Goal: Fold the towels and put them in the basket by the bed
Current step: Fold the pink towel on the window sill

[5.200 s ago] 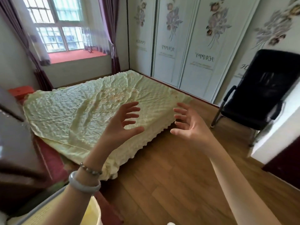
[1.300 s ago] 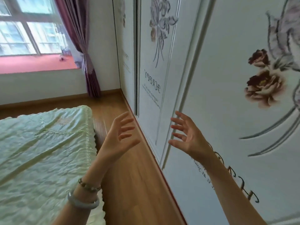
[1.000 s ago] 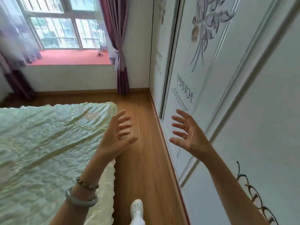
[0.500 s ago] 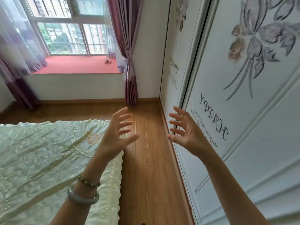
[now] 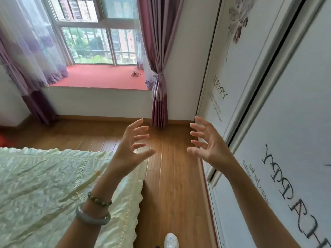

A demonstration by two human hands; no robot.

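The left hand (image 5: 131,149) and right hand (image 5: 208,145) hover empty, fingers spread and curled, exactly as before. The view has swung further toward the window (image 5: 96,31) (a white shoe (image 5: 171,241) shows again below). Bed (image 5: 53,194) at left; towels and basket are not in view.

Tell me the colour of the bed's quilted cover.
Pale yellow-green quilted bedspread with a scalloped edge, seen best in the head view.
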